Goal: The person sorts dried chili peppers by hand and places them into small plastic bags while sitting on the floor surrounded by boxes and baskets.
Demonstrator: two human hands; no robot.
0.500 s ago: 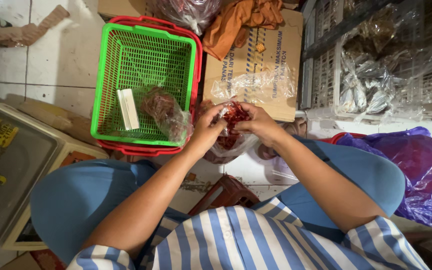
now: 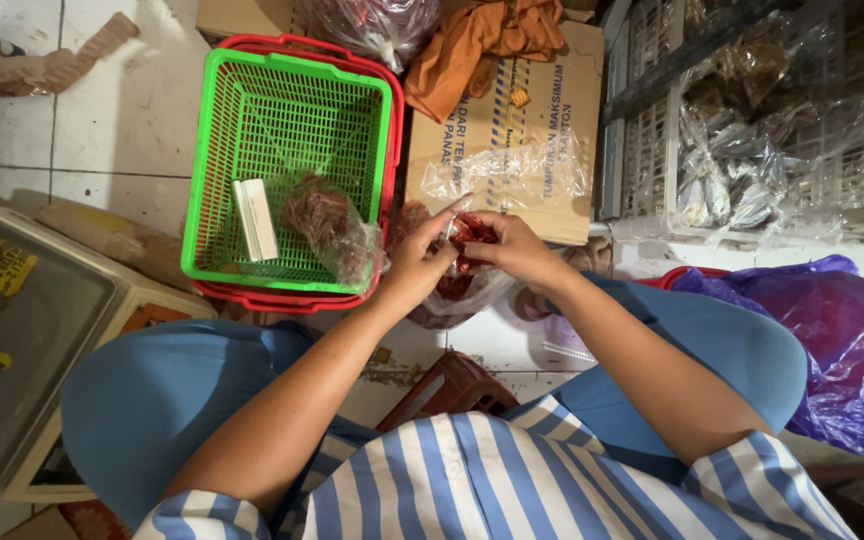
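Both still pinching clear bag of red chillies point(image 2: 462, 270) — left hand point(image 2: 414, 262), right hand point(image 2: 517, 250) — mouth pulled tighter since half-second ago, green basket point(image 2: 202, 180) just left.

The hands point(image 2: 467, 250) now sit slightly lower and toward 3 o'clock than before, just clear of the green basket point(image 2: 214, 265); the clear bag of red chillies point(image 2: 464, 285) hangs beneath them; the fingertips point(image 2: 452, 215) pinch closer together at the bag's mouth.
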